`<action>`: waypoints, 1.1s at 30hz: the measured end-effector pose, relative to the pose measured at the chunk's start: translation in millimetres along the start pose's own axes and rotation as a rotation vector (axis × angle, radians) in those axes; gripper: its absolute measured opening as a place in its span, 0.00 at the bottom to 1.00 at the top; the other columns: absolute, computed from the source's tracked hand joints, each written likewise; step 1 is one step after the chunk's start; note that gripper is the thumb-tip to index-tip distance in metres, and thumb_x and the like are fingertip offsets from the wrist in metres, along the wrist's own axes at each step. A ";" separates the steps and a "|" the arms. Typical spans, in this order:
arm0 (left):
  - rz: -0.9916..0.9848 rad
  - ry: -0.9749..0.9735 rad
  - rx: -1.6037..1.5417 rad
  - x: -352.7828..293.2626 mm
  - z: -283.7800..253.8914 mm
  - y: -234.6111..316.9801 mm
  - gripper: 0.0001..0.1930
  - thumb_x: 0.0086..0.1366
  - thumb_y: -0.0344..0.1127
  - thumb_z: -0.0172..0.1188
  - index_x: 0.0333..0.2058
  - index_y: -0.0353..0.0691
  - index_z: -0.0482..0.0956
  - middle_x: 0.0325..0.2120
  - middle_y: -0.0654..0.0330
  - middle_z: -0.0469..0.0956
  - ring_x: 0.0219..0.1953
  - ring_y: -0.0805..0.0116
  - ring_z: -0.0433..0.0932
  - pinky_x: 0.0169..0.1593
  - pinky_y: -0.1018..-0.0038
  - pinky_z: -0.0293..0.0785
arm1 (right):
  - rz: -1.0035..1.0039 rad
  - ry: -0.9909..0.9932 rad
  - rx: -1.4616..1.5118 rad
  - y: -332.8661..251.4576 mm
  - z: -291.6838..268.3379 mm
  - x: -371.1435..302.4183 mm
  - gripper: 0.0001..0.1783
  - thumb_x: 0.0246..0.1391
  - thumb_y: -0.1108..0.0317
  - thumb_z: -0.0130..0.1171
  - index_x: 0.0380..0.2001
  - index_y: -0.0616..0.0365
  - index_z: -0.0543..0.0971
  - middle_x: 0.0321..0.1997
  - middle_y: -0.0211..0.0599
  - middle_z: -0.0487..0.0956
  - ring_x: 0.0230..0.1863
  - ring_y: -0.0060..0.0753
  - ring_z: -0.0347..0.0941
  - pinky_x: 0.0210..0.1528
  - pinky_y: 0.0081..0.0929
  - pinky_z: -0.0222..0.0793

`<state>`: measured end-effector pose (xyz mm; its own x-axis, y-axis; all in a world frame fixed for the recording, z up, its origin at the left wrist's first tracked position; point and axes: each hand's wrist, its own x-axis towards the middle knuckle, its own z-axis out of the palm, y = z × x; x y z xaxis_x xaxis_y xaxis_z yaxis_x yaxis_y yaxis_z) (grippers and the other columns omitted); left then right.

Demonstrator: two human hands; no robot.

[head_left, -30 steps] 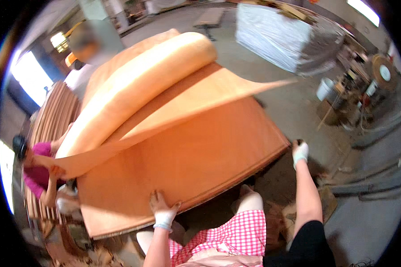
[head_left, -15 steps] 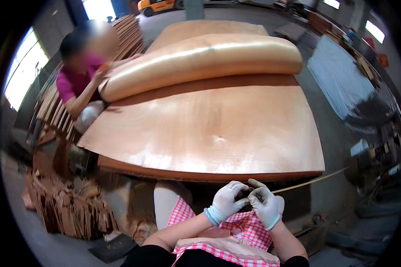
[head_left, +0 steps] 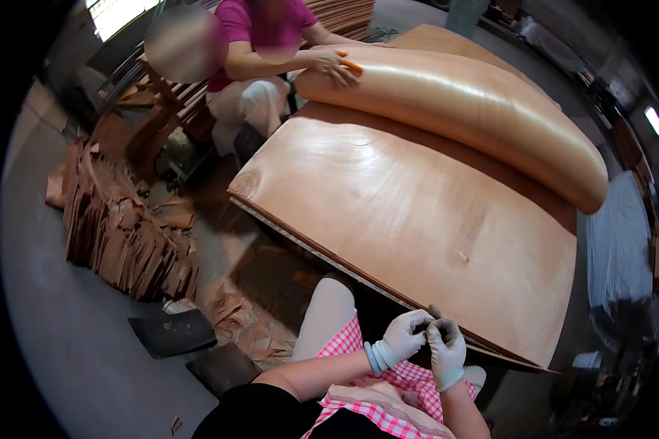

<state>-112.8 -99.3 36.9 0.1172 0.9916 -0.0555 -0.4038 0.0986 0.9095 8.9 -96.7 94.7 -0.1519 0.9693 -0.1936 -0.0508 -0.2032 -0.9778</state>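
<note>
From my distant seat I see the left hand [head_left: 405, 335] and the right hand [head_left: 447, 355], both gloved, close together; their fingers are curled as in a pinch, but I cannot tell whether they grasp something thin; the veneer sheet [head_left: 403, 197] lies just beyond them, its near edge slanting from upper left to lower right; the right hand is nearer to its right corner; leftward, dark flat pieces [head_left: 172, 334] and a scrap pile [head_left: 117, 234] narrow the room; farther, the thick roll [head_left: 461, 102] has its long axis slanted likewise, a co-worker's hand [head_left: 335, 67] at its left end.
</note>
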 end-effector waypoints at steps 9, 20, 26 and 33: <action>0.259 0.959 0.128 79.4 -235.7 56.8 0.04 0.56 0.23 0.61 0.24 0.38 0.79 0.19 0.68 0.75 0.22 0.80 0.69 0.26 0.79 0.68 | 0.086 -0.004 -0.937 0.6 -92.8 52.1 0.11 0.56 0.65 0.58 0.31 0.64 0.81 0.30 0.46 0.81 0.33 0.38 0.78 0.39 0.31 0.72; 0.023 1.243 0.904 65.2 -498.0 146.6 0.08 0.54 0.32 0.66 0.32 0.35 0.84 0.25 0.57 0.82 0.28 0.71 0.78 0.39 0.73 0.74 | 0.256 0.072 -1.192 -4.9 -173.7 38.4 0.12 0.52 0.67 0.58 0.26 0.68 0.78 0.21 0.44 0.76 0.26 0.30 0.72 0.33 0.31 0.68; -0.098 1.159 1.024 81.2 -495.9 147.7 0.10 0.55 0.33 0.67 0.34 0.35 0.83 0.27 0.58 0.83 0.29 0.72 0.77 0.38 0.73 0.74 | 0.330 0.140 -1.319 -0.4 -180.2 39.9 0.19 0.50 0.58 0.60 0.23 0.69 0.78 0.20 0.54 0.75 0.22 0.42 0.72 0.31 0.37 0.67; -0.198 0.992 0.781 80.8 -516.3 129.8 0.17 0.57 0.29 0.62 0.45 0.34 0.76 0.37 0.59 0.79 0.37 0.68 0.74 0.44 0.72 0.73 | 0.370 0.036 -1.408 17.9 -211.6 37.9 0.21 0.53 0.55 0.57 0.37 0.64 0.81 0.40 0.56 0.80 0.46 0.56 0.76 0.50 0.43 0.70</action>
<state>-624.2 37.2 -62.3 -0.7471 0.6362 -0.1925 0.2207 0.5106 0.8310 211.0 -34.3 52.9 0.0841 0.8996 -0.4285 0.9783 -0.1562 -0.1359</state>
